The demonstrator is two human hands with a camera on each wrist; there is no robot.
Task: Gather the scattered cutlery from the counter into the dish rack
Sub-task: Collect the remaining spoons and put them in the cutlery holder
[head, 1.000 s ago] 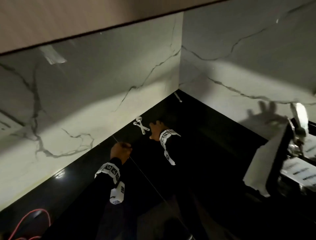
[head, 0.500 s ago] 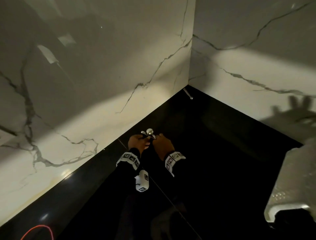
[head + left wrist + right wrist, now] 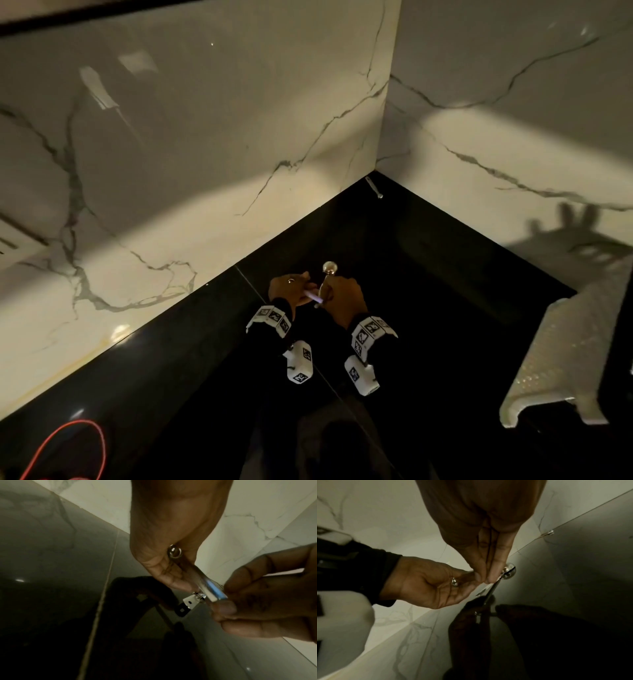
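Spoon pinched between both hands

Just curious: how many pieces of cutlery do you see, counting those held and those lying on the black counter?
Held: 2, a spoon in the right hand and a second piece in the left hand
Lying on the counter: 1, the corner piece
Total: 3

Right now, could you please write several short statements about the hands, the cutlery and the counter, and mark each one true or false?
1. Both hands meet at a shiny metal spoon. True.
2. The left hand lies flat on the glossy black counter. False: it pinches a handle.
3. Another small metal piece lies in the far corner. True.
4. The right hand is empty. False: it grips the spoon.
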